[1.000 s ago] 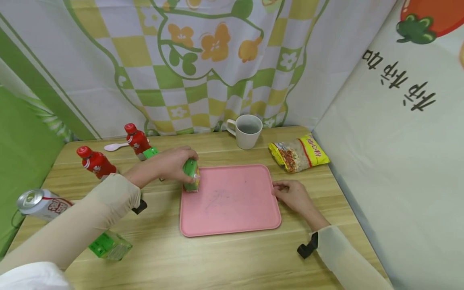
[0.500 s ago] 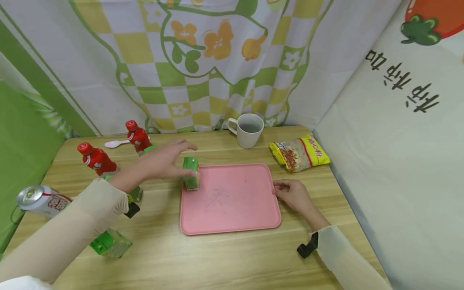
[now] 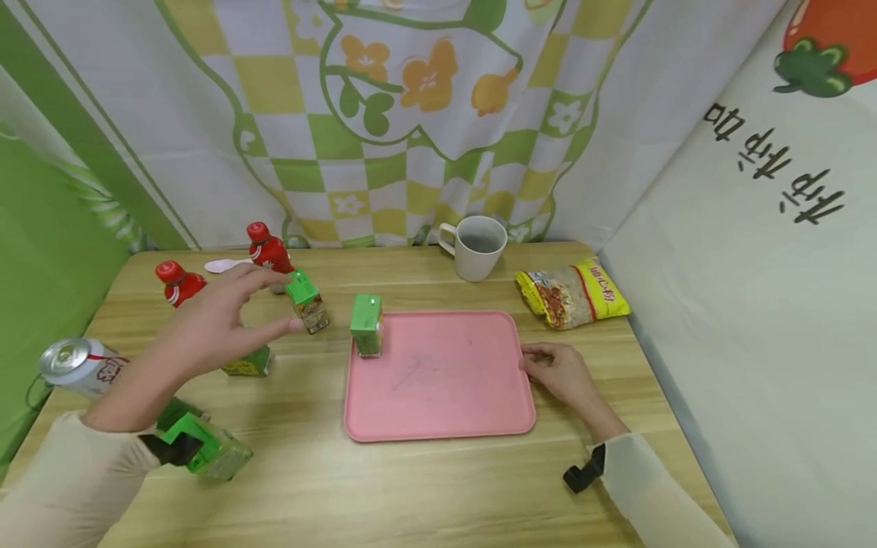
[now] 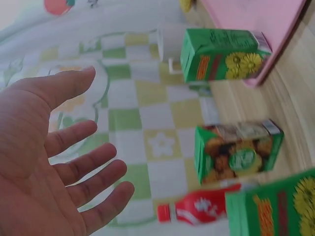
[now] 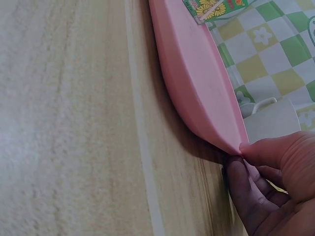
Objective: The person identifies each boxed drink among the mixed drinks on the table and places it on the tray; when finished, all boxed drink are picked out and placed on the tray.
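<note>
My left hand point(image 3: 208, 327) is raised over the left part of the table, its thumb and fingers spread and holding nothing. A green drink carton point(image 3: 307, 302) stands just beyond its fingertips; in the left wrist view this carton point(image 4: 239, 150) is apart from the hand. Another green carton point(image 3: 367, 327), with yellow flowers on its side, stands upright on the pink tray point(image 3: 438, 396) at its back left corner. My right hand point(image 3: 560, 374) pinches the tray's right edge between thumb and fingers, as the right wrist view confirms. Below the left hand is a third carton point(image 3: 248, 363), partly hidden.
More green cartons point(image 3: 222, 455) stand at the front left, partly behind the left wrist. A can point(image 3: 77, 367), two red-capped bottles point(image 3: 270, 253) and a pale spoon point(image 3: 224, 266) are also left. Behind the tray are a mug point(image 3: 479, 251) and a yellow food bag point(image 3: 574, 295).
My left hand has let go of the flower carton on the tray's back left corner and moved left, fingers spreading. The right hand stays at the tray edge.
</note>
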{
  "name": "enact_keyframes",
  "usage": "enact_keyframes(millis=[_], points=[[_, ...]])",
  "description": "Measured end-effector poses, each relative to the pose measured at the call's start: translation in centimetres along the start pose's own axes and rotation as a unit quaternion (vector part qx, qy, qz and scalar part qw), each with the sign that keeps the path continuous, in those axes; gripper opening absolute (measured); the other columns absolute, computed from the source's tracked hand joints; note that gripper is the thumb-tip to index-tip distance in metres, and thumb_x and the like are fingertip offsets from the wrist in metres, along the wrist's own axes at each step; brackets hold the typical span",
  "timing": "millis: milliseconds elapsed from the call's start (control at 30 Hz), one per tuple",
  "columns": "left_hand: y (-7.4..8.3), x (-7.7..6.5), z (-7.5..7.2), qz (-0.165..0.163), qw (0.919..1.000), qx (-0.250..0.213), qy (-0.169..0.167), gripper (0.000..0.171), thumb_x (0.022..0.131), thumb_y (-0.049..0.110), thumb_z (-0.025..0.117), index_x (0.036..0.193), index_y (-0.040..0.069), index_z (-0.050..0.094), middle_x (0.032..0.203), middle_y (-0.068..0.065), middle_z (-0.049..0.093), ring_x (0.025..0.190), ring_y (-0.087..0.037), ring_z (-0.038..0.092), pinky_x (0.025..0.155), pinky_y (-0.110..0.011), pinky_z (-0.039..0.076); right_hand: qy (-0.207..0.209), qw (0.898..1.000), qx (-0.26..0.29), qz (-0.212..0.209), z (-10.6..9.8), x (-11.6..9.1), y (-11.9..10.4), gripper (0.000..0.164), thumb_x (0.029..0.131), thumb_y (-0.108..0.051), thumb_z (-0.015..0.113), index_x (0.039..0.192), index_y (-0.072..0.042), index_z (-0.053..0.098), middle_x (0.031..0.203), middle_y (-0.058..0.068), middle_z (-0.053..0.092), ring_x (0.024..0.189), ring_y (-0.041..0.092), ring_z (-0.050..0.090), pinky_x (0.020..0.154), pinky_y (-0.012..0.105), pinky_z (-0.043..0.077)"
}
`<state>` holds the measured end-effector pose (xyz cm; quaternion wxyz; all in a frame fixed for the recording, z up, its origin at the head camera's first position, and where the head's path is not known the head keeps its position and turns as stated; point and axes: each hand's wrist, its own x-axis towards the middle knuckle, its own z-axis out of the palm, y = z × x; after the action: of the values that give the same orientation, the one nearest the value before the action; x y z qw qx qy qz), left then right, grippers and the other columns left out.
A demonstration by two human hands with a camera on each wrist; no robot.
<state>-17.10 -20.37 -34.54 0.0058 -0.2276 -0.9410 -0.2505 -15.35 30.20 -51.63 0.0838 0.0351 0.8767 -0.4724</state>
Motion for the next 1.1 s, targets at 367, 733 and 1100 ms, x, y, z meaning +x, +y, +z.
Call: enact_keyframes(millis=[367,733,1100], points=[[-2.9,-6.9,0.1,-0.083,0.9940,-0.035,0.061,0.060,0.091,0.034,0.078,0.137,0.003,0.057,0.134,-0.022,0.052,0.115,-0.047,0.049,0.084,-0.066,0.042,-0.002,1.000,0.006,0.007,0.1,0.1,-0.1,0.034,0.097,-0.013,0.070,0.125,0.006,0.067,0.105,0.016,0.071,0.087,0.019,0.071,0.071,0.028,0.058],[-4.0,-13.4,4.0,-0.153,0.9800,-0.052,0.115,0.056,0.090,0.031,0.080,0.132,0.000,0.060,0.131,-0.030,0.054,0.120,-0.057,0.043,0.092,-0.076,0.030,-0.005,1.000,0.015,0.010,0.1,0.1,0.0,0.035,0.096,-0.012,0.071,0.126,0.007,0.067,0.105,0.018,0.070,0.089,0.022,0.071,0.073,0.029,0.058],[-3.5,-15.3,5.7,-0.142,0.9787,-0.024,0.146,0.052,0.087,0.029,0.082,0.127,0.002,0.063,0.126,-0.025,0.057,0.114,-0.051,0.045,0.090,-0.070,0.032,-0.005,1.000,0.001,0.016,0.2,0.2,0.0,0.036,0.096,-0.014,0.071,0.127,0.005,0.067,0.107,0.017,0.070,0.089,0.019,0.070,0.072,0.027,0.058]])
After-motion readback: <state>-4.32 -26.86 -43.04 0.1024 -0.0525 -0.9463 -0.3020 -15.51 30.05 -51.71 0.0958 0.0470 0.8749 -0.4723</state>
